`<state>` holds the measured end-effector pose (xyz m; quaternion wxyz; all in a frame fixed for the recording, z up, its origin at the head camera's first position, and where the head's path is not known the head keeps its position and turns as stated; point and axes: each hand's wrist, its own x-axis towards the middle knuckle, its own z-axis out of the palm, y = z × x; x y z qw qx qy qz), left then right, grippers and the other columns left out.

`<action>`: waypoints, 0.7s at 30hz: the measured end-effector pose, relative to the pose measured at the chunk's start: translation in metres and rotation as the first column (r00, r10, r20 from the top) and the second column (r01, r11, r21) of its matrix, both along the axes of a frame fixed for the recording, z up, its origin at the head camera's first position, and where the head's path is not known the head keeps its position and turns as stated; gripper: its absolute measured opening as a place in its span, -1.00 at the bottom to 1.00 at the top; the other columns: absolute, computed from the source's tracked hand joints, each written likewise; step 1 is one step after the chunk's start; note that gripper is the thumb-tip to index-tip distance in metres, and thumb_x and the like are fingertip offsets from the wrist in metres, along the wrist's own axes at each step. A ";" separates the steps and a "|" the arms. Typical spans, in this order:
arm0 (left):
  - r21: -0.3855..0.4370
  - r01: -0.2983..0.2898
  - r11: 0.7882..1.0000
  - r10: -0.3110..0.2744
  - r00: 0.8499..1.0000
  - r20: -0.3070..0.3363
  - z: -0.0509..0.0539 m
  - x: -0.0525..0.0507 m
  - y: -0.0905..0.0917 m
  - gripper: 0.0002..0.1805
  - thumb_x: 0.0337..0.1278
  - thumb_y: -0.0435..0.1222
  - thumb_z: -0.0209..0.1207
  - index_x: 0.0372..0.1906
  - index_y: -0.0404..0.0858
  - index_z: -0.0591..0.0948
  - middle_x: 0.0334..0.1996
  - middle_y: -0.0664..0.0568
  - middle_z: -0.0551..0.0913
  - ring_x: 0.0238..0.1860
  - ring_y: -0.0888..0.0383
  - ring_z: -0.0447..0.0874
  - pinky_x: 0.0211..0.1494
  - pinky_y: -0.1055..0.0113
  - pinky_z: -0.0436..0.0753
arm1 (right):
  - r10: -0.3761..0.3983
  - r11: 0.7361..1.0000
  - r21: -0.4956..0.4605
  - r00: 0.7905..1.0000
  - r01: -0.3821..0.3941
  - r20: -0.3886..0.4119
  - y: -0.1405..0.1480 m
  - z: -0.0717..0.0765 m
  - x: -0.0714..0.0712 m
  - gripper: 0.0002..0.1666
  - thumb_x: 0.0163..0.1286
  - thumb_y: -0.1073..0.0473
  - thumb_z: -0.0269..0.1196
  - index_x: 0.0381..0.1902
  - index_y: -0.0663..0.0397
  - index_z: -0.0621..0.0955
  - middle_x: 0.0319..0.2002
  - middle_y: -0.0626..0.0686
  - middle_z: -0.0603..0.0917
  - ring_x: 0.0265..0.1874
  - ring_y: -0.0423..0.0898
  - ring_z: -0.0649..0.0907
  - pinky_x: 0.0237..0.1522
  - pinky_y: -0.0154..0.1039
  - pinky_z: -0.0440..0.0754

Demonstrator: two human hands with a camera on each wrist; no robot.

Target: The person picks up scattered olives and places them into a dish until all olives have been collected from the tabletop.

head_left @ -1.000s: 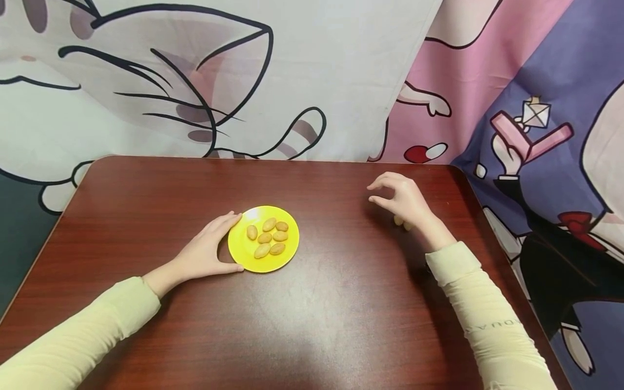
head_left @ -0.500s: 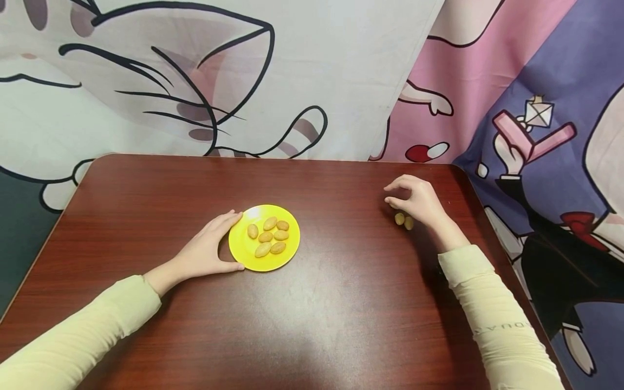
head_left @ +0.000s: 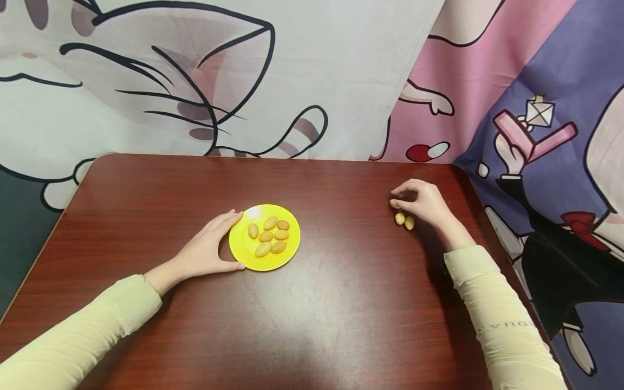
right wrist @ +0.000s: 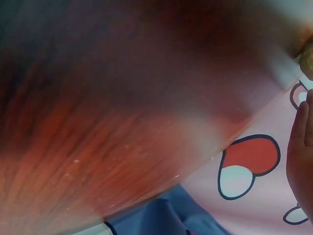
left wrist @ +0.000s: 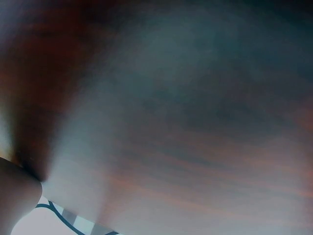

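A: What is taken in first?
B: The bench (head_left: pixel 331 309), dark red-brown, by which the lower part of the head view is mostly filled. It is lit by a patch of glare near the middle.

A: And behind it?
B: It is backed by a white cloth (head_left: pixel 361 70), printed with grey cartoon outlines, and is flanked on the right by a pink-and-blue cloth (head_left: pixel 531 59).

A: How are the arms clothed?
B: Both are covered in pale yellow-green: a left sleeve (head_left: pixel 83 336), and a right sleeve (head_left: pixel 504 319) on which lettering is printed.

A: How are the hands placed?
B: By the left hand (head_left: pixel 207 248) a rim is grasped, the fingers laid at its far left and the thumb at its near left. The right hand (head_left: pixel 421 203) is held low near the far right corner, fingers bent and thumb brought toward them; whether anything is pinched cannot be told.

A: What is grasped on the left?
B: A yellow plate (head_left: pixel 238 246), set flat left of centre.

A: And the smallest things?
B: Seven oval pieces (head_left: pixel 265 236), yellowish brown, are spread on the plate. Two loose pieces (head_left: pixel 400 218) are seen side by side just below the right hand, and a third loose piece (head_left: pixel 394 204) at its thumb tip, partly hidden.
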<state>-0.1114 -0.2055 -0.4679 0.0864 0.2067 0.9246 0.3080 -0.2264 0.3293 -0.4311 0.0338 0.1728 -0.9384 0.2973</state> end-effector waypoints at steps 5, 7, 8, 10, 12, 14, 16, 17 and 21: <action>0.002 0.001 1.000 -0.001 1.000 0.000 0.000 0.000 0.000 0.29 -0.12 0.04 0.63 0.67 -0.29 0.18 0.66 -0.30 0.16 0.66 -0.34 0.10 0.56 -0.43 0.30 | -0.019 1.000 0.024 0.999 0.018 0.040 0.005 -0.003 0.001 -0.74 0.29 0.18 0.56 -0.08 0.13 0.83 -0.20 0.13 0.85 -0.16 -0.01 0.77 -0.04 -0.45 0.56; 0.000 0.001 1.000 -0.001 1.000 -0.001 0.000 0.000 0.000 0.29 -0.12 0.04 0.63 0.67 -0.29 0.19 0.66 -0.30 0.17 0.66 -0.34 0.10 0.56 -0.43 0.30 | -0.022 0.999 0.028 0.998 0.020 0.052 0.007 -0.004 0.001 -0.73 0.29 0.18 0.55 -0.07 0.13 0.83 -0.19 0.14 0.85 -0.17 -0.02 0.78 -0.06 -0.50 0.56; -0.001 0.001 1.000 -0.001 1.000 -0.002 0.000 0.000 0.001 0.28 -0.11 0.05 0.63 0.67 -0.29 0.19 0.66 -0.31 0.17 0.66 -0.35 0.10 0.56 -0.43 0.30 | -0.023 0.999 0.029 0.998 0.021 0.057 0.008 -0.005 0.001 -0.73 0.29 0.18 0.55 -0.07 0.13 0.83 -0.19 0.14 0.85 -0.18 -0.04 0.78 -0.07 -0.53 0.55; -0.001 0.001 1.000 -0.001 1.000 0.000 0.000 0.000 0.001 0.28 -0.11 0.05 0.63 0.67 -0.29 0.19 0.66 -0.31 0.17 0.66 -0.35 0.10 0.56 -0.43 0.30 | -0.024 0.999 0.028 0.998 0.022 0.066 0.009 -0.006 0.001 -0.73 0.29 0.19 0.55 -0.07 0.13 0.83 -0.19 0.14 0.85 -0.20 -0.07 0.79 -0.10 -0.58 0.54; 0.000 0.000 1.000 0.000 1.000 0.002 0.000 0.000 0.001 0.28 -0.11 0.04 0.63 0.67 -0.29 0.19 0.66 -0.31 0.16 0.66 -0.35 0.10 0.56 -0.43 0.31 | -0.021 0.999 0.029 0.997 0.018 0.072 0.010 -0.007 0.001 -0.73 0.29 0.19 0.56 -0.07 0.13 0.83 -0.19 0.13 0.85 -0.20 -0.08 0.79 -0.10 -0.61 0.53; 0.002 0.000 1.000 0.000 1.000 0.003 0.000 0.000 0.001 0.28 -0.11 0.04 0.63 0.67 -0.29 0.19 0.66 -0.31 0.16 0.66 -0.35 0.11 0.56 -0.42 0.31 | -0.015 0.999 0.036 0.997 0.013 0.074 0.011 -0.008 0.001 -0.73 0.29 0.20 0.56 -0.07 0.13 0.83 -0.19 0.13 0.84 -0.19 -0.07 0.78 -0.09 -0.58 0.52; 0.006 0.000 1.000 0.000 1.000 0.001 0.000 0.000 0.001 0.28 -0.11 0.04 0.63 0.67 -0.29 0.19 0.66 -0.31 0.16 0.66 -0.34 0.11 0.56 -0.42 0.31 | -0.008 0.999 0.046 0.997 0.005 0.076 0.011 -0.008 0.001 -0.74 0.28 0.21 0.55 -0.08 0.13 0.83 -0.20 0.12 0.84 -0.18 -0.05 0.77 -0.08 -0.56 0.51; 0.006 0.001 1.000 -0.001 1.000 0.000 0.000 0.000 0.001 0.28 -0.11 0.04 0.63 0.67 -0.29 0.19 0.66 -0.31 0.16 0.66 -0.34 0.11 0.56 -0.42 0.31 | -0.006 0.999 0.051 0.997 0.002 0.077 0.011 -0.009 0.000 -0.74 0.28 0.21 0.55 -0.08 0.13 0.83 -0.20 0.12 0.84 -0.17 -0.03 0.76 -0.07 -0.54 0.50; 0.007 0.000 1.000 0.000 1.000 -0.002 -0.001 0.000 0.001 0.29 -0.12 0.04 0.63 0.67 -0.29 0.19 0.66 -0.31 0.17 0.66 -0.34 0.11 0.56 -0.41 0.31 | -0.003 0.998 0.061 0.996 -0.002 0.086 0.012 -0.009 0.000 -0.76 0.29 0.22 0.54 -0.09 0.13 0.83 -0.21 0.13 0.83 -0.16 0.05 0.76 -0.06 -0.49 0.48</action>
